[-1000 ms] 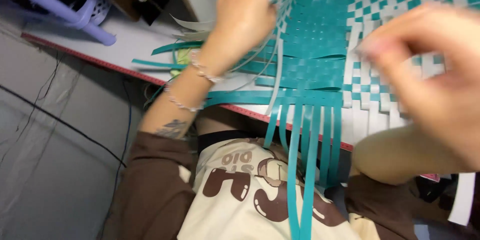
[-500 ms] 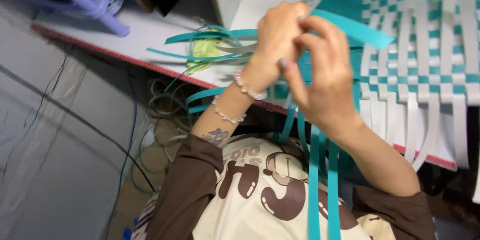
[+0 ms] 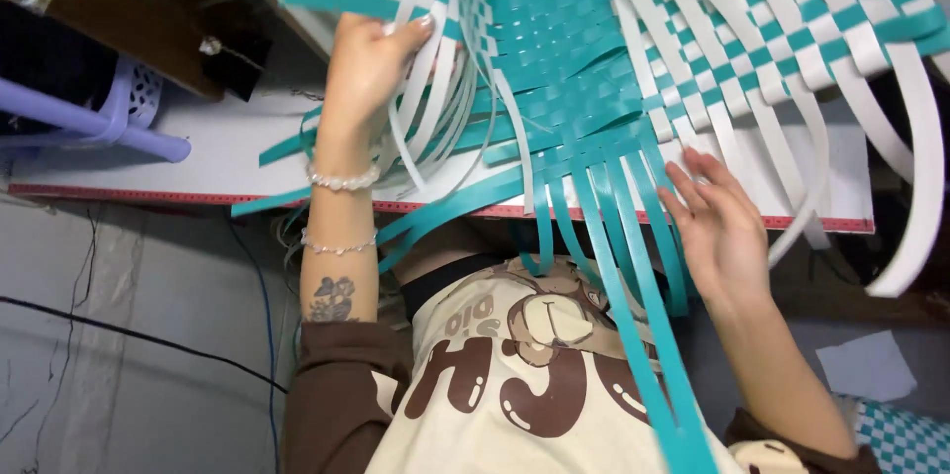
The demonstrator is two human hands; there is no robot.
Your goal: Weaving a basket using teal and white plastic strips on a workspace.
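Note:
A half-woven basket of teal and white plastic strips [image 3: 594, 48] lies on a white table [image 3: 218, 152] in front of me. My left hand [image 3: 368, 63] grips the woven left side near its loose white strips [image 3: 440, 108]. My right hand [image 3: 717, 222] is spread flat, fingers apart, touching the loose teal strips [image 3: 623, 266] that hang over the table's front edge onto my lap. Long white strips [image 3: 910, 167] curve off to the right.
A purple plastic stool or basket [image 3: 109, 123] and a brown wooden shelf [image 3: 148, 29] stand at the left. The table's front edge has a red ruler strip [image 3: 148, 195]. Black cables run across the grey floor [image 3: 119, 355] below.
Both hands were together at the weave's left side; now they have parted, the left gripping the left side and the right flat on the hanging teal strips. The view shifted.

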